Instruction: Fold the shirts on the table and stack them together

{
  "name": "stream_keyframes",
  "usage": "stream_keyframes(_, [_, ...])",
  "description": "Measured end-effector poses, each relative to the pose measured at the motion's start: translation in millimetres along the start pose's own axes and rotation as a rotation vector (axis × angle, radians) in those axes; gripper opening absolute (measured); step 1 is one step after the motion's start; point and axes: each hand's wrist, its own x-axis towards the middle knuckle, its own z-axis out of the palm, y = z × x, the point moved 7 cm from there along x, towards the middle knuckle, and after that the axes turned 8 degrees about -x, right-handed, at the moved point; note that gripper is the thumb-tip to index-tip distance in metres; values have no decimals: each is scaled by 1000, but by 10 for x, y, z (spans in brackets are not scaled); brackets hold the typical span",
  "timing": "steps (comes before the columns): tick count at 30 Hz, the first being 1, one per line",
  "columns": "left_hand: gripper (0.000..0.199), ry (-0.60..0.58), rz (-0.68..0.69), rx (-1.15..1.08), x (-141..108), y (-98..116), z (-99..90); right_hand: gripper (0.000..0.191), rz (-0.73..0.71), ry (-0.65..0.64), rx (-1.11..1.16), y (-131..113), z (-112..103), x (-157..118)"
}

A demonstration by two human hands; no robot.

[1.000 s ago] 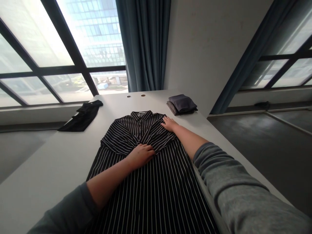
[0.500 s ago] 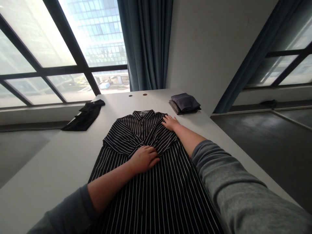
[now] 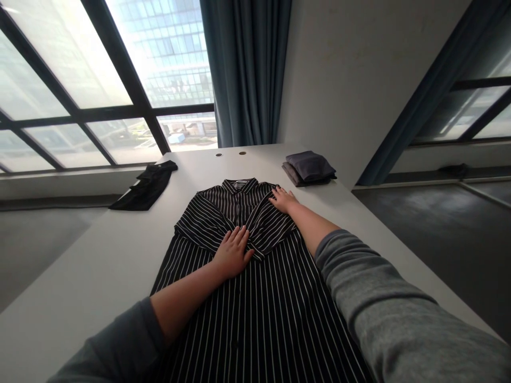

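Observation:
A black shirt with white stripes (image 3: pixel 255 308) lies front up, its collar at the far end and both sleeves folded inward across the chest. My left hand (image 3: pixel 233 252) rests flat on the crossed sleeve ends at the middle, fingers stretched out. My right hand (image 3: pixel 283 200) lies with fingers spread on the shirt's shoulder at the right. Neither hand grips the cloth.
The shirt is on a white table (image 3: pixel 99 282). A folded black garment (image 3: pixel 147 186) lies at its left edge. Folded grey clothes (image 3: pixel 309 168) are stacked at the back right. Beyond the far edge hangs a blue curtain (image 3: pixel 247 74) beside a window.
My left hand has flattened, with its fingers now straightened forward over the sleeves. My right hand stays on the shoulder. The whole view has shifted slightly.

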Motion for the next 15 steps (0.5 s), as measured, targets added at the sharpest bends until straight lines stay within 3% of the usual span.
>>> stream_keyframes(10, [68, 13, -14, -15, -31, 62, -78, 75, 44, -30, -75, -31, -80, -63])
stream_keyframes(15, [65, 131, -19, -8, -414, -32, -357, 69, 67, 120, -96, -110, -265, -155])
